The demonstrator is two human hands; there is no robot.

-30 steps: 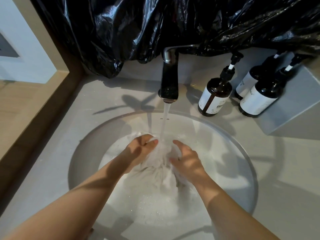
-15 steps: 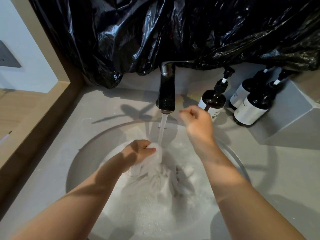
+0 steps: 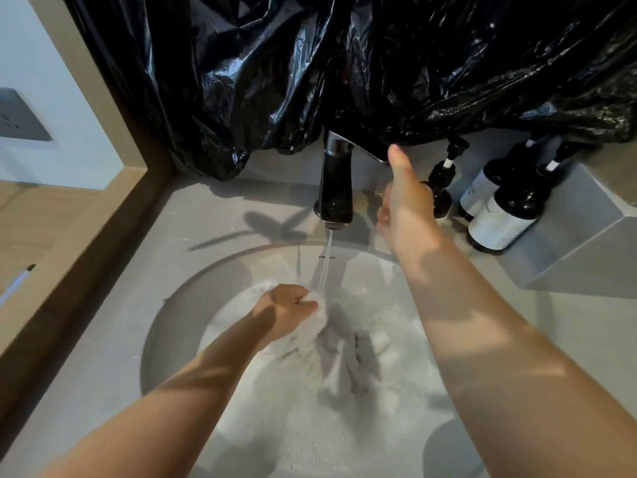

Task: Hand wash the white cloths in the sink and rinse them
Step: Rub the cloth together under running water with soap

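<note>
Right hand (image 3: 403,205) higher; cloth (image 3: 319,317) in left (image 3: 284,313)

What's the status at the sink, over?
Left hand grips white cloth under running faucet. Right hand raised beside faucet lever, thumb up. Pump bottles close behind it.

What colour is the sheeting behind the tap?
Glossy black sheeting, best seen in the head view.

Black plastic (image 3: 310,63) hangs above dark pump bottles (image 3: 506,219).
</note>
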